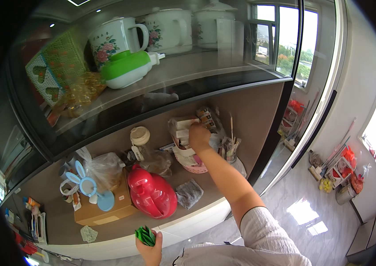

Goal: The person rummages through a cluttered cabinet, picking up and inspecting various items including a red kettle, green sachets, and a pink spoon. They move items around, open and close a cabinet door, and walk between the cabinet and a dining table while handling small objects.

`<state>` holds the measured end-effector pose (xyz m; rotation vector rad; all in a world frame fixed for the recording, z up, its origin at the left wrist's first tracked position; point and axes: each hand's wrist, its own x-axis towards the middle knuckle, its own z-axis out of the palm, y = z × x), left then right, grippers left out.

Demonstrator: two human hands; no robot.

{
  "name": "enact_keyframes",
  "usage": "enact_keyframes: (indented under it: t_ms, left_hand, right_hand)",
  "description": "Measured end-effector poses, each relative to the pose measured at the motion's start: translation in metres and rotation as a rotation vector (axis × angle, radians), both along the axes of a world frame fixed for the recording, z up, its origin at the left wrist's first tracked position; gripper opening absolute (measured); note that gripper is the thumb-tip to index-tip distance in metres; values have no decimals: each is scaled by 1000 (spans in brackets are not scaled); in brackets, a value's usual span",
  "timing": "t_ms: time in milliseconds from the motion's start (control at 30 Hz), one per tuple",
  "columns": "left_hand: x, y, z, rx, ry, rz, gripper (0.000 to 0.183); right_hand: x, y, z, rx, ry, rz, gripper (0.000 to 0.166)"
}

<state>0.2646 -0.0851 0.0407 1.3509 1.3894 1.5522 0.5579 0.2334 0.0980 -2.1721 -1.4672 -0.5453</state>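
Note:
Near the bottom edge, my left hand (150,247) is closed around a bundle of green strips or packets (145,235), whose exact kind I cannot tell. My right hand (200,134) reaches into a pink and white basket (196,168) at the back of the counter; its fingertips are hidden among small boxes (188,123) and plastic wrapping. Whether it grips one of them does not show. Just left and in front of the basket lie a grey cloth (190,194) and a glossy red thermos jug (153,196).
A light blue rabbit-eared stand (106,200) stands on a cardboard box (108,215), beside a clear plastic bag (106,168). A lidded cup (140,135) and a glass jar with sticks (230,151) flank the basket. Overhead, a glass-fronted cabinet holds floral mugs (113,40).

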Motion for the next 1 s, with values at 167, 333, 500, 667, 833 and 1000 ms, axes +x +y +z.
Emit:
enact_keyframes:
  t_ms: [167,333,500,667,833,1000]
  left_hand:
    - [-15,-16,-18,-79,-43,35,28]
    - [-7,-23,-8,-73,-199,41,27]
    - [-12,-24,-18,-90,-153,28,25]
    - [-11,-25,-12,-147,-105,48,25]
    - [-10,-24,-14,-127,-134,26,27]
    - [-3,-21,-13,-116,-177,-31,27]
  right_hand:
    - [26,37,24,-120,91,196,17]
    - [41,36,16,174,187,384,18]
    - [24,3,-4,236,106,384,51]
    - [9,-40,5,-1,-163,379,42]
    - [-12,-29,3,152,158,554,21]
    - [-32,-7,-17,39,177,547,27]
